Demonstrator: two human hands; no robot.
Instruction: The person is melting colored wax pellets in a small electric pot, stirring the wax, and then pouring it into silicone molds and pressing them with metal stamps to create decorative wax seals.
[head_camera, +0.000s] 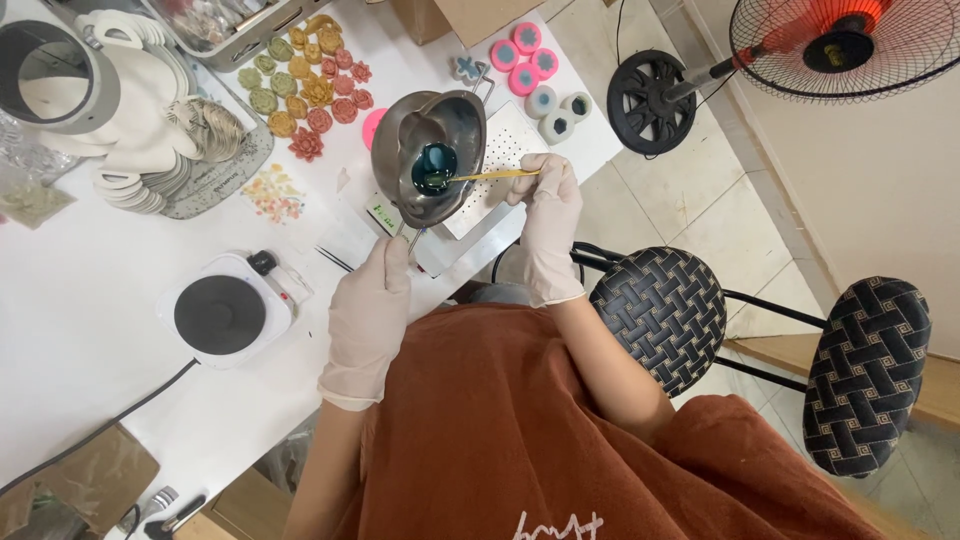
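Two gloved hands: left hand (372, 300) grips metal pot (430, 155) handle; right hand (548, 195) pinches wooden stick (495, 175) in teal liquid (434, 167)

Left hand (372, 300): gloved in pale latex, back of the hand facing up, fingers curled closed around a thin handle near the top of the glove. Glove cuff ends at the wrist; bare forearm runs down and slightly left toward the body, elbow bent and low in view.

Right hand (548, 215): gloved alike, raised further forward than the left. Fingers (535, 172) pinched together on a thin stick that points left. Wrist straight, cuff ending below it; bare forearm angles down and right to a bent elbow, upper arm in a rust-brown sleeve.

Both hands near each other, not touching.
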